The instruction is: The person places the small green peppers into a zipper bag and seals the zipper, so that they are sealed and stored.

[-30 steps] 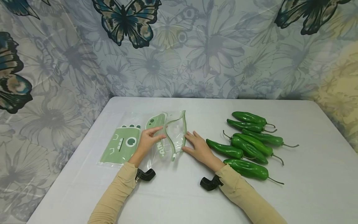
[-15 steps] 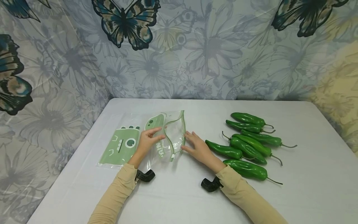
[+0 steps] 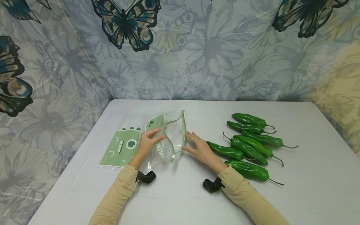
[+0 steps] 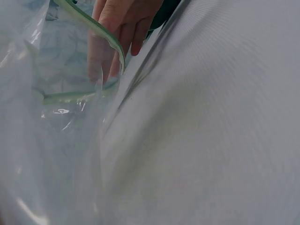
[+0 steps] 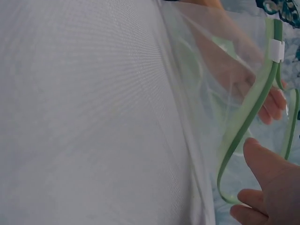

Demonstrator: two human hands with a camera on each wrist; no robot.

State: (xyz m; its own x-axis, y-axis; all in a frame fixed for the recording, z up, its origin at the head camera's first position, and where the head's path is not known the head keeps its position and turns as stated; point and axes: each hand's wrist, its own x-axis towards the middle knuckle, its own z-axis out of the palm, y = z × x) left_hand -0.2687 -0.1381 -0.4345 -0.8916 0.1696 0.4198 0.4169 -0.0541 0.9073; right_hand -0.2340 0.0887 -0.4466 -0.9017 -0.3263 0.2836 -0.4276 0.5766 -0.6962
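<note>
In the head view, a clear zip bag (image 3: 158,121) with a green print stands on the table, its green-edged mouth spread toward the right. My left hand (image 3: 147,143) is at the bag's left side, with thumb and fingers extended apart against the plastic near the mouth. On the other side, my right hand (image 3: 201,150) has its fingers stretched out at the right rim. The right wrist view shows the green zip strip (image 5: 246,110) with a white slider (image 5: 276,50), and my right thumb and fingers beside the strip. Inside the bag I see no contents.
Another bag (image 3: 119,148), printed with a green one-eyed face, lies flat to the left. Several green peppers (image 3: 249,170) with long stems lie to the right, close to my right forearm. A white cloth covers the table (image 3: 180,200); a butterfly-patterned backdrop (image 3: 213,62) hangs behind.
</note>
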